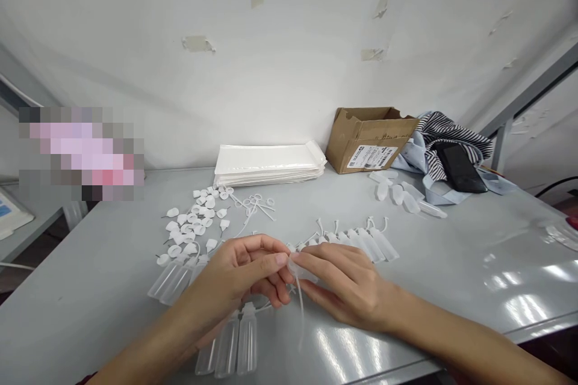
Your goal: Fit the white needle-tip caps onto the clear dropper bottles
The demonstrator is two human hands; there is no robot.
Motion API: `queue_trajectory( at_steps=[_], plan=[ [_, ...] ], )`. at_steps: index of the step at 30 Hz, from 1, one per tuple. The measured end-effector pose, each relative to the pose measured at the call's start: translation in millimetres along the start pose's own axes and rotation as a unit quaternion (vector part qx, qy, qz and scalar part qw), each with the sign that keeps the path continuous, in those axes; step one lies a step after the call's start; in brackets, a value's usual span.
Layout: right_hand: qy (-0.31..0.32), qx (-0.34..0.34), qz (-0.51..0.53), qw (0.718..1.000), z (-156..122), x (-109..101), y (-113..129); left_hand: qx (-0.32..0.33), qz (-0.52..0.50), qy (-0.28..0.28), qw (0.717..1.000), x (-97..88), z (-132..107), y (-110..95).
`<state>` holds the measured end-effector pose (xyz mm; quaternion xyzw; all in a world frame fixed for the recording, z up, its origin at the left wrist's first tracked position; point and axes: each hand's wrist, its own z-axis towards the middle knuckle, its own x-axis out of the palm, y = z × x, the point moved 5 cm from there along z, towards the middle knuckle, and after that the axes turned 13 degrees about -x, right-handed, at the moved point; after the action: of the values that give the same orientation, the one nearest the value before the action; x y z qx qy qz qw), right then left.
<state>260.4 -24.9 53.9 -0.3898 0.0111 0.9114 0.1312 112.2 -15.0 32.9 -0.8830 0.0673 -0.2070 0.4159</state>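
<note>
My left hand [259, 267] and my right hand [341, 283] meet at the middle of the table. Between their fingertips is a thin white plastic strap [301, 313], its tail dangling toward me. My left thumb and forefinger pinch its upper end. The right fingers close around a small translucent plastic bottle [311, 275], mostly hidden by the hand. Behind my right hand lies a row of similar bottles [363, 243] with straps on their necks. More bottles [247, 340] lie under my left wrist, and others [174, 281] beside the left forearm.
White caps with thin nozzles [194, 225] are scattered at left, near loose ring straps [255, 204]. A stack of white envelopes [266, 162] and a cardboard box [370, 141] stand by the wall. Translucent covers [409, 198], a dark phone [460, 168] and striped cloth [445, 132] are right.
</note>
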Motion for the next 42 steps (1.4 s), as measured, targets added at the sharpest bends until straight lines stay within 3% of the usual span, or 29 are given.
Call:
queue_trajectory(
  at_steps=[7,15,21,32,35,38,40,42],
  plan=[
    [-0.003,-0.028,0.027,0.999,2,1,7,-0.023,0.035,0.026,0.999,2.7,0,3],
    [-0.008,-0.034,0.023,0.999,2,2,9,0.005,0.056,0.000,0.998,3.4,0,5],
    [-0.003,-0.017,0.025,1.000,2,3,7,0.018,0.068,-0.043,0.997,3.5,-2,4],
    [-0.015,0.067,0.134,0.989,-10,8,-2,0.054,0.104,-0.012,0.993,4.7,2,8],
    [-0.014,0.161,0.209,0.964,-11,11,-9,0.071,0.150,-0.068,0.984,4.0,-2,5],
    [-0.017,0.276,0.298,0.914,-12,14,-16,0.107,0.239,-0.128,0.956,3.9,-7,0],
    [-0.027,0.340,0.377,0.861,-13,17,-20,0.149,0.313,-0.168,0.923,3.6,-11,-3],
    [-0.047,0.383,0.483,0.786,-13,22,-23,0.225,0.378,-0.196,0.877,4.8,-16,-7]
  ],
)
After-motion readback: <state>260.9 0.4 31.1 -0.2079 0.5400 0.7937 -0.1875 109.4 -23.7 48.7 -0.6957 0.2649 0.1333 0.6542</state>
